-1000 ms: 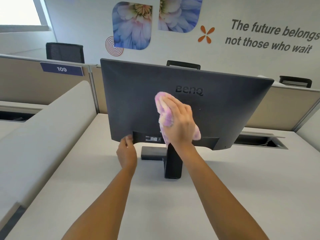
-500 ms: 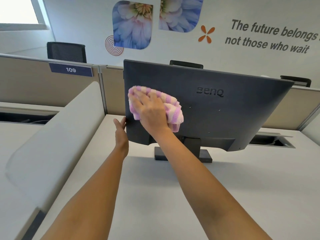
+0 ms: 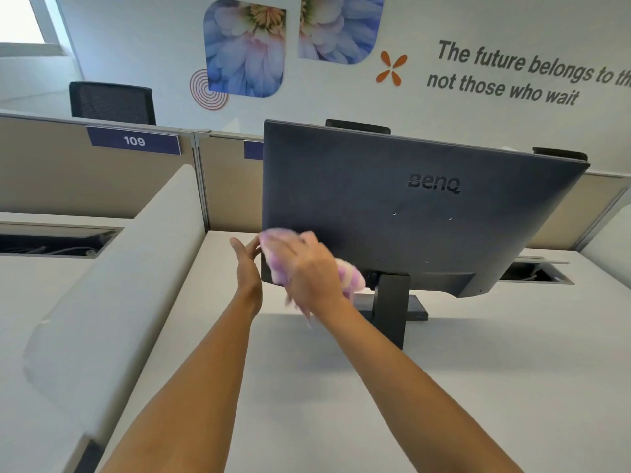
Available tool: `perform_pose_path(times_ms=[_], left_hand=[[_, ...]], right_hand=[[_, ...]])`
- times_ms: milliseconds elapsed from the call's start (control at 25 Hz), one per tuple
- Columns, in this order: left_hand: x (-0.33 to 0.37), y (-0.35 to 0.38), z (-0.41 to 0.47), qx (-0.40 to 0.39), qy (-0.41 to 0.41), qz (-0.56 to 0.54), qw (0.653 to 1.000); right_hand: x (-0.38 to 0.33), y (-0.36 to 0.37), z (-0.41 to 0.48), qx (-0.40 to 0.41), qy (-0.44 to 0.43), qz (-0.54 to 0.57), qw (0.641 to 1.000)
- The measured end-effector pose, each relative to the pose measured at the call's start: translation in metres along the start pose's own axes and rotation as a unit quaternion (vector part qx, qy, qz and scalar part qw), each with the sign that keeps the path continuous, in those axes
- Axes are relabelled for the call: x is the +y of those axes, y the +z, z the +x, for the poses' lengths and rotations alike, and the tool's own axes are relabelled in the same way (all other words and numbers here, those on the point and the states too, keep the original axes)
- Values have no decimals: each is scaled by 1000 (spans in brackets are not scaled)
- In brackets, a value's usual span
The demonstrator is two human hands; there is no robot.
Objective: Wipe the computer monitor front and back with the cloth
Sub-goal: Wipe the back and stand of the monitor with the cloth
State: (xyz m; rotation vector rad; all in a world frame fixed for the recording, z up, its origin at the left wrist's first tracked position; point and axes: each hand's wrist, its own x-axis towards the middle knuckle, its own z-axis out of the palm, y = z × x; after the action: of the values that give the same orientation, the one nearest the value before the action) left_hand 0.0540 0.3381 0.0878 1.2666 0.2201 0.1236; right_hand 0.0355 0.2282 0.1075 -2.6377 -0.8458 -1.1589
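- One white desk [image 3: 478, 387] fills most of what we see, running from the near edge out to the beige partition panels [image 3: 68, 179] at the far side.
- Behind those panels we see a pale wall carrying two blue flower prints [image 3: 244, 49] and dark lettering [image 3: 505, 76] that reads "The future belongs to" and "not those who wait".
- On the desk, right of centre and toward the far side, the BenQ computer monitor [image 3: 392, 199] stands upright on its dark stand [image 3: 392, 302], its dark back turned to us.
- At the left we see a rounded cream divider [image 3: 112, 285] running near to far beside the desk.
- Over the far-left panel the back of a black office chair [image 3: 112, 102] shows, with a blue "109" label [image 3: 134, 141] on the panel below it.
- Our right hand [image 3: 310, 274] lies flat over the pink-and-white striped cloth [image 3: 350, 276], pressing it against the monitor's lower left corner; motion blur keeps us from telling how the fingers sit.
- Our left hand [image 3: 247, 264] is upright just left of that corner, fingers straight and together, fingertips at the monitor's left edge; we cannot tell whether they touch it.
- The cloth bunches out from under the right hand on both sides, blurred, with a tail hanging below the wrist.
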Motion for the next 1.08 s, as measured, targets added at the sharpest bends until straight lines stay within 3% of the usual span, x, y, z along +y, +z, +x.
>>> perform_pose_path(times_ms=[80,160,320,520,880,960,1080], left_hand=[[-1,-1,0,-2,6,-7,1000],[-2,-3,3,-8,5,-9,1000],[1,-7,9,-20,-7,-14,1000],[2,-5,10,-6,-25,-28,999],[4,4,4,20,-8,15,1000],[5,8,0,24,-4,18,1000],[5,15,-3,39,8,17,999]], right_hand=[[3,-23,37,109,20,-25,994],[7,-29,64,136,29,-42,989],[6,19,46,52,-60,-112,991],[10,42,-1,-77,-105,-137,982],[18,36,-45,-302,-81,-82,946],[22,24,-48,-229,-37,-18,972],[30,-17,-28,-38,-17,22,999]])
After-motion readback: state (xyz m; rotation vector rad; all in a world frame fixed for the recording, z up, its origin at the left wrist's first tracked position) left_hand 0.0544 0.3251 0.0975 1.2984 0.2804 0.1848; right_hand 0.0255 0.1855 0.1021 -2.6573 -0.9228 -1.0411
